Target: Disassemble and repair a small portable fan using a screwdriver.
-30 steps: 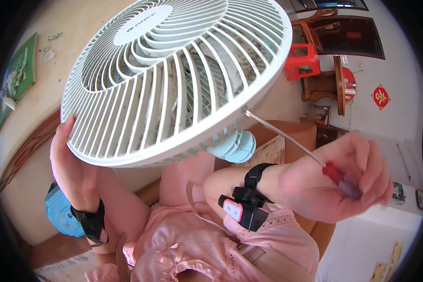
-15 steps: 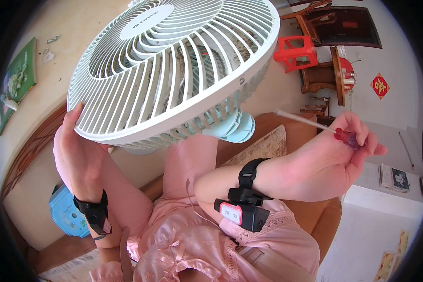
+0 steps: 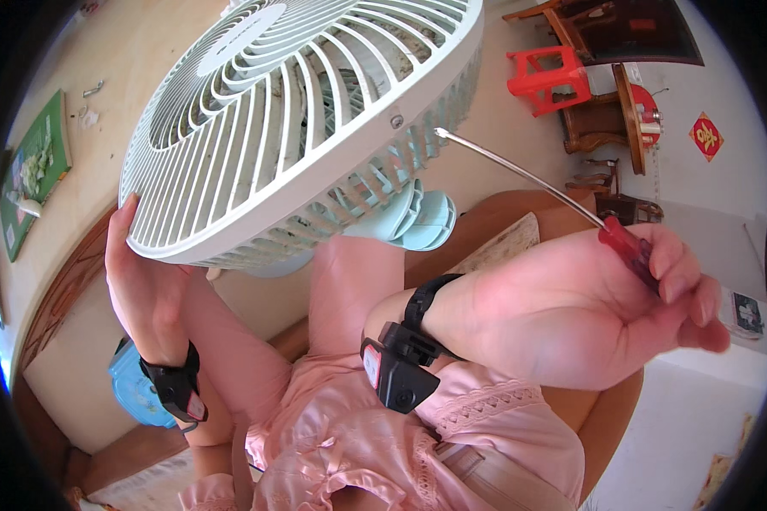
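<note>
A white fan (image 3: 256, 162) with a round slatted grille fills the upper middle, tilted, with dust on its slats. My left hand (image 3: 149, 277) grips the lower left rim, thumb over the front edge and the other fingers hidden behind. A small screw (image 3: 396, 122) sits in the side of the rim. My right hand (image 3: 648, 298) is closed around the red handle of a screwdriver (image 3: 528, 177). Its metal shaft points up and left, and the tip is close to the rim but apart from the screw. Light-blue plastic parts (image 3: 435, 220) stick out beneath the fan.
A brown sofa (image 3: 609, 417) is behind my lap. A blue plastic stool (image 3: 136, 387) stands at the left. Farther off are a red stool (image 3: 554, 81) and a wooden table (image 3: 629, 119). A green picture (image 3: 38, 175) lies at the left.
The fan's rim has turned, showing more of its side and the screw. In my right hand, the screwdriver has swung its tip up and left, nearer the rim.
</note>
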`<action>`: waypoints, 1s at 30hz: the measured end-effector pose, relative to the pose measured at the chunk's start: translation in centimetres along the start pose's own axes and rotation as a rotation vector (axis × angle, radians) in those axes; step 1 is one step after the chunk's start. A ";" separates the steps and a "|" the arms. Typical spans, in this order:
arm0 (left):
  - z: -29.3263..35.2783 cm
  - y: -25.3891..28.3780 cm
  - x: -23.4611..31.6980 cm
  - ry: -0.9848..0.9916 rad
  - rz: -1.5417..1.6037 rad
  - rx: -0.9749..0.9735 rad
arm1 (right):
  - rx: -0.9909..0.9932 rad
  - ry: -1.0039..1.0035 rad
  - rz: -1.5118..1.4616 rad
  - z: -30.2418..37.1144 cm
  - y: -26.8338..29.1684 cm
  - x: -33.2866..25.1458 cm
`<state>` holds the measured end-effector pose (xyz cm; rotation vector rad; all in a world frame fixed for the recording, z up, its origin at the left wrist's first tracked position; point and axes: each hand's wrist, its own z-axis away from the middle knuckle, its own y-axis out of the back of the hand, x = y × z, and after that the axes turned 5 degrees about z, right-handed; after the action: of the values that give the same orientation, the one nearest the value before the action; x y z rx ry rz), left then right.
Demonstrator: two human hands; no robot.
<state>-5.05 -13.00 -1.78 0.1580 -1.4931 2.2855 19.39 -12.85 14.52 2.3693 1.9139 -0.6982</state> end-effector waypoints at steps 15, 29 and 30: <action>0.1 -1.2 -0.4 -0.039 0.044 0.037 | -0.031 -0.010 -0.128 0.3 -1.4 0.4; 0.4 -2.0 -0.4 -0.055 -0.004 0.088 | -0.062 0.010 -0.052 0.3 -1.6 0.2; 0.4 -1.9 -0.4 -0.059 -0.003 0.090 | -0.079 0.003 -0.051 0.4 -1.5 0.2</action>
<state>-4.00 -12.81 -0.11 0.2551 -1.4172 2.3658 17.87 -12.41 14.52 2.2848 1.9710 -0.6102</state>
